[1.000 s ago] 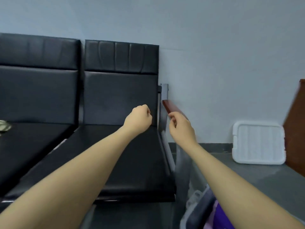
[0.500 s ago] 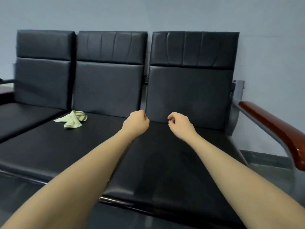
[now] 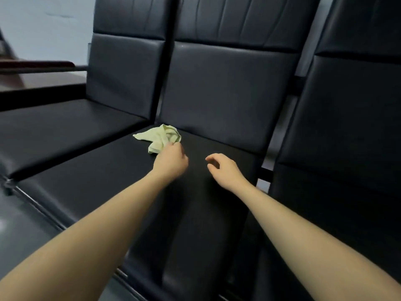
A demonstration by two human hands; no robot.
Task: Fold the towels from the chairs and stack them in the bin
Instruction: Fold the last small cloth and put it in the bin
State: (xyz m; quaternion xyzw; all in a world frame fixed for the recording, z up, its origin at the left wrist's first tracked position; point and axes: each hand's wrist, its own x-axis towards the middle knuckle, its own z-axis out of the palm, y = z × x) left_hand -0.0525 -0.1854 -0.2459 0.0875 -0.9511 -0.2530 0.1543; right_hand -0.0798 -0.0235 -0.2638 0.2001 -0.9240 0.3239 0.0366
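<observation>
A crumpled pale green towel lies at the back of the middle black chair seat, close to the backrest. My left hand reaches over this seat and its fingertips touch the towel's near edge; the back of the hand hides whether they pinch the cloth. My right hand hovers a little to the right over the same seat, fingers loosely apart and holding nothing. The bin is out of view.
Three joined black padded chairs fill the view: the left seat, the middle one and the right chair. A dark red-brown armrest ends the row at far left. Grey floor shows at lower left.
The view has swung left and closer along the row of chairs. Both hands were fists; the left one now reaches the towel and the right one has opened.
</observation>
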